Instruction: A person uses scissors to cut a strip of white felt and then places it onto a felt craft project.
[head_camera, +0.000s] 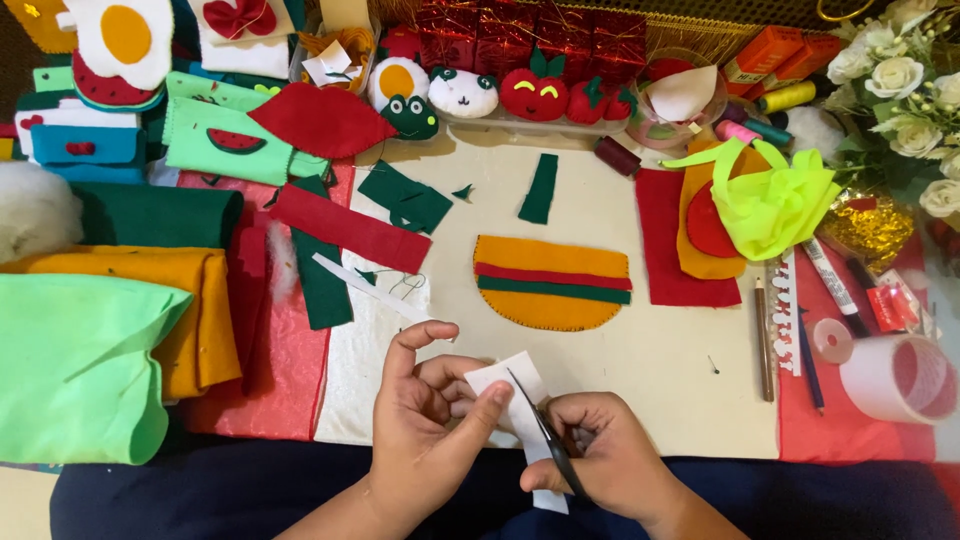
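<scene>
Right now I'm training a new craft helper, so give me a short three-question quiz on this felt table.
1. True or false: the right hand holds scissors cutting a white piece.
2. Which hand pinches the white piece: A) left hand, B) right hand, C) neither?
3. Fill in: the felt burger has orange parts at top and bottom, with a red stripe and a ____ stripe between.

Key: 1 true; 2 A; 3 green.
</scene>
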